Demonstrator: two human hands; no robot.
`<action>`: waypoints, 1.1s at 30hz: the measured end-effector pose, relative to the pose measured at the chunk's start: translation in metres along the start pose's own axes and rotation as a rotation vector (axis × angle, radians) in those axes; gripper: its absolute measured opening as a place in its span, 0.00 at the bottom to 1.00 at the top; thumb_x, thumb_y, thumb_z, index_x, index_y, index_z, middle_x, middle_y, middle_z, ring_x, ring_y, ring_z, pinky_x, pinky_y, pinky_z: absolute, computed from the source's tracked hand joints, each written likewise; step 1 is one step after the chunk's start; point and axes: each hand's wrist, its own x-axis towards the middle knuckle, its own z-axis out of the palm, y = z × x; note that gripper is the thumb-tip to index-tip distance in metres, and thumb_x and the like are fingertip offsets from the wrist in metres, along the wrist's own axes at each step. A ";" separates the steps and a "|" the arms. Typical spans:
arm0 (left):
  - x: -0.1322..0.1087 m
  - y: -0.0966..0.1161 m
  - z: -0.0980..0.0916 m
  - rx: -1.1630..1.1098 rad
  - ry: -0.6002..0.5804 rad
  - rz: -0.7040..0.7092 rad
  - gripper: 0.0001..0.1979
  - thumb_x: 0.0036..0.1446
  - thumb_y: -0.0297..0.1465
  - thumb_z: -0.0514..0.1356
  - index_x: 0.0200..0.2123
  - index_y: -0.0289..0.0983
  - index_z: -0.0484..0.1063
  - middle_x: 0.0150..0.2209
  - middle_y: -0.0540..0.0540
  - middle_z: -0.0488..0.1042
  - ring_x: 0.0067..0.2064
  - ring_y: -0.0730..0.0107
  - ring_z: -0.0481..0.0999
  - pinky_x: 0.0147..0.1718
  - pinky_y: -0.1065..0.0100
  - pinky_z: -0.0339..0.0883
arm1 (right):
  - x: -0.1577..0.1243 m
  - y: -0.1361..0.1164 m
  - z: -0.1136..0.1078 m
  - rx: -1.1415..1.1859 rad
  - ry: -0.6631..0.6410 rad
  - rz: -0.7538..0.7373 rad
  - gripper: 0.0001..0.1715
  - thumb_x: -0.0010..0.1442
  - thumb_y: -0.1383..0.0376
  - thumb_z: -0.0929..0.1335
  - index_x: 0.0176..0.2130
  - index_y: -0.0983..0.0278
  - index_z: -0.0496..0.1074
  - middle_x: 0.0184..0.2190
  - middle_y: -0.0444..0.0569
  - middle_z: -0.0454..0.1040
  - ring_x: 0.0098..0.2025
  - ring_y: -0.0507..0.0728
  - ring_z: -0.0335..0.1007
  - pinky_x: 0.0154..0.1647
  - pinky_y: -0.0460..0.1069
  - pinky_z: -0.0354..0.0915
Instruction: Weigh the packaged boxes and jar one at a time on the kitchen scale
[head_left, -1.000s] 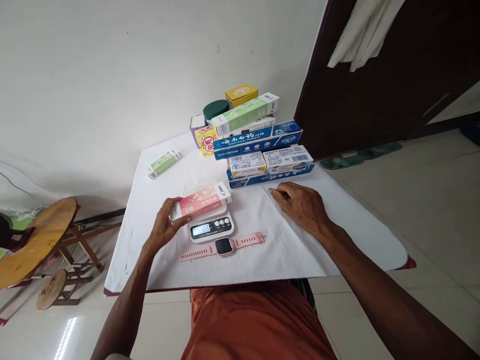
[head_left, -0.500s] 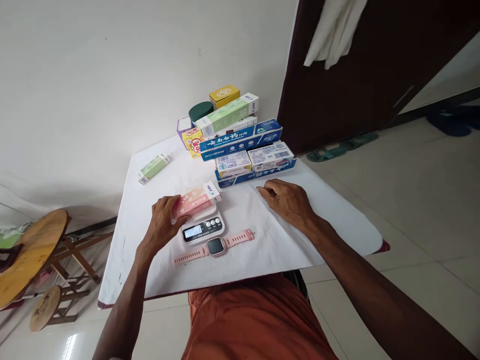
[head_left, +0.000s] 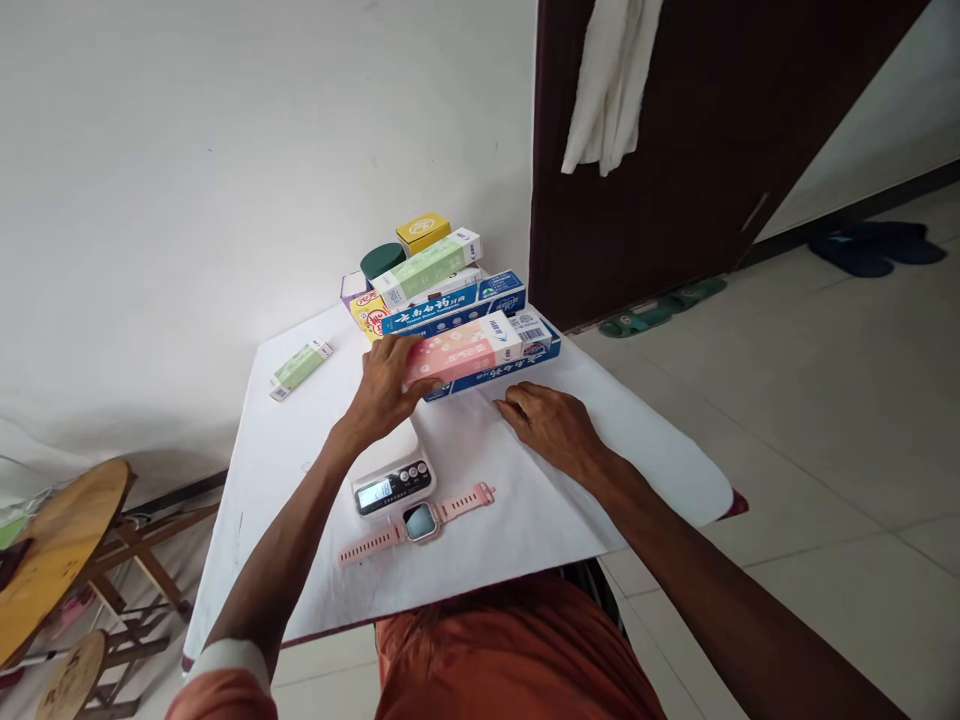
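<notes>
My left hand (head_left: 388, 388) grips the left end of a pink toothpaste box (head_left: 459, 350), held at the front of the stacked boxes and hiding part of the small white boxes there. Below it lies a blue toothpaste box (head_left: 491, 374). My right hand (head_left: 553, 422) rests on the white cloth with its fingers curled in; whether anything is inside the curl is hidden. Nearer me stands a white digital scale (head_left: 394, 486), its display lit and its plate partly behind my left forearm. In front of the scale lies a pink-strapped watch (head_left: 420, 522).
A green toothpaste box (head_left: 427, 268) tops the stack, with a yellow box (head_left: 424, 232) and a dark green lid (head_left: 382, 261) behind. One small green box (head_left: 301, 369) lies alone at the left. The wall borders the table's far side; wooden stools (head_left: 71, 540) stand left.
My left hand has carried the pink box off the scale, up and right to the stack. The scale's reading has changed. The view has shifted somewhat; my right hand stays on the cloth.
</notes>
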 end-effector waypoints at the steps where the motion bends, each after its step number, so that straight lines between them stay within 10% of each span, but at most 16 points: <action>1: 0.014 -0.002 0.008 0.014 -0.010 0.006 0.27 0.70 0.50 0.61 0.63 0.40 0.68 0.56 0.37 0.73 0.58 0.48 0.72 0.57 0.48 0.68 | 0.000 0.000 0.000 -0.002 0.006 -0.007 0.20 0.74 0.60 0.62 0.32 0.61 0.74 0.32 0.53 0.80 0.34 0.58 0.73 0.35 0.51 0.56; 5: 0.045 -0.007 0.034 0.077 0.002 -0.008 0.27 0.68 0.48 0.64 0.62 0.39 0.70 0.57 0.35 0.72 0.59 0.46 0.69 0.58 0.45 0.66 | -0.001 0.001 0.000 -0.009 0.039 -0.036 0.21 0.74 0.59 0.62 0.31 0.61 0.72 0.30 0.51 0.78 0.32 0.57 0.72 0.34 0.51 0.56; 11: 0.014 -0.019 0.021 0.066 0.132 0.004 0.36 0.66 0.55 0.63 0.68 0.41 0.65 0.62 0.34 0.68 0.63 0.46 0.67 0.60 0.45 0.65 | -0.004 0.002 -0.003 0.006 0.072 -0.093 0.22 0.74 0.59 0.61 0.29 0.60 0.71 0.28 0.51 0.76 0.31 0.57 0.71 0.33 0.51 0.57; 16: -0.028 -0.102 -0.014 0.117 0.175 -0.353 0.29 0.71 0.45 0.60 0.68 0.37 0.64 0.63 0.31 0.67 0.66 0.47 0.67 0.64 0.49 0.63 | -0.006 0.006 0.001 0.010 0.082 -0.127 0.21 0.73 0.57 0.62 0.29 0.60 0.70 0.28 0.50 0.76 0.30 0.57 0.70 0.32 0.52 0.55; 23: -0.069 -0.227 -0.035 0.301 -0.058 -0.975 0.41 0.63 0.42 0.65 0.74 0.36 0.55 0.75 0.25 0.56 0.75 0.34 0.57 0.68 0.40 0.56 | -0.007 0.007 0.006 -0.005 0.084 -0.098 0.21 0.73 0.56 0.63 0.29 0.59 0.68 0.28 0.48 0.75 0.29 0.57 0.69 0.31 0.52 0.55; 33: -0.062 -0.248 -0.024 0.253 -0.111 -1.013 0.32 0.61 0.43 0.65 0.65 0.36 0.65 0.67 0.28 0.68 0.71 0.37 0.64 0.65 0.46 0.61 | -0.007 0.008 0.005 0.004 0.082 -0.074 0.21 0.72 0.56 0.63 0.28 0.59 0.67 0.27 0.48 0.74 0.29 0.56 0.69 0.31 0.52 0.55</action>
